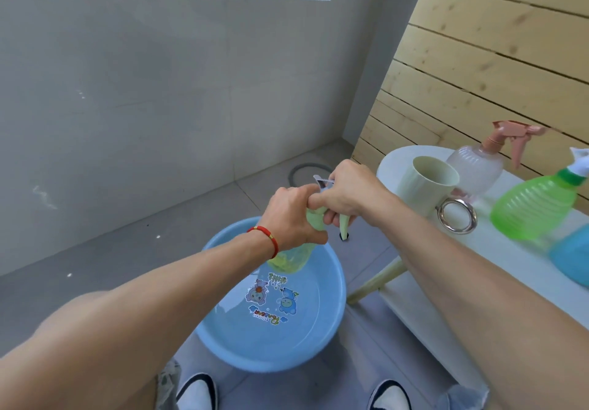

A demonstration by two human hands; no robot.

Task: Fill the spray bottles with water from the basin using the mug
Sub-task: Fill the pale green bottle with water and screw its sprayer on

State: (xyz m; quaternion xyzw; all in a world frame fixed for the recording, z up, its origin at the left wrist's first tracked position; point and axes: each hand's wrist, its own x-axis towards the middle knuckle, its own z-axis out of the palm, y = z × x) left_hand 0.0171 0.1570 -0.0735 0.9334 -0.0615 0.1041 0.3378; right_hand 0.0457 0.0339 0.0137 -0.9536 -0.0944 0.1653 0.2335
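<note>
- A pale yellow-green spray bottle (294, 258) hangs above the blue basin (331, 320) on the floor.
- The left hand (291, 218) grips its neck; the right hand (347, 196) is curled round its trigger head.
- The cream mug (425, 186), a pink bottle (475, 167), a green bottle (535, 205) and a blue bottle (572, 255) stand on the white table (497, 250) to the right.

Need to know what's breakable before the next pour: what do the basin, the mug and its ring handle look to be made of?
The basin looks like glossy blue plastic: thin rolled rim, soft highlights, printed cartoon on the bottom. The mug is pale and matte with a thick wall, plastic or ceramic; the look leaves it open. The ring handle looks like polished metal, or chromed plastic, judging by its mirror-like reflections.
</note>
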